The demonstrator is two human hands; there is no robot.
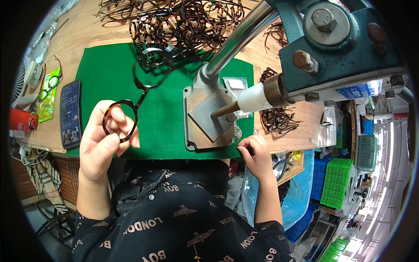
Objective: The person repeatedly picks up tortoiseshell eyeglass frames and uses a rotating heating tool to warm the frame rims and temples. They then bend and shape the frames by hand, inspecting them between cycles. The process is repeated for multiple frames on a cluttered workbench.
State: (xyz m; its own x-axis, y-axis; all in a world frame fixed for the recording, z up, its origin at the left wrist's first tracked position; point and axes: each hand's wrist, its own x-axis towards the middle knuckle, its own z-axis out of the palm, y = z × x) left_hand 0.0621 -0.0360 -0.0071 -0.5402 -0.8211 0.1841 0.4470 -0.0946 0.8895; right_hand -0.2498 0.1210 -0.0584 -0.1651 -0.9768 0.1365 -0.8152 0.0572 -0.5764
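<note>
1 specs frame point(141, 94) in L hand point(101, 146)

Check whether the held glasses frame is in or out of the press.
Out: the left hand holds the glasses frame well left of the press rod.

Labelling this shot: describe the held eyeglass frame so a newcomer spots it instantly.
Start at the green mat. Over its near-left corner, the left hand grips a tortoiseshell eyeglass frame by one rim. Unlike the heaped frames beyond, it is held up singly.
</note>
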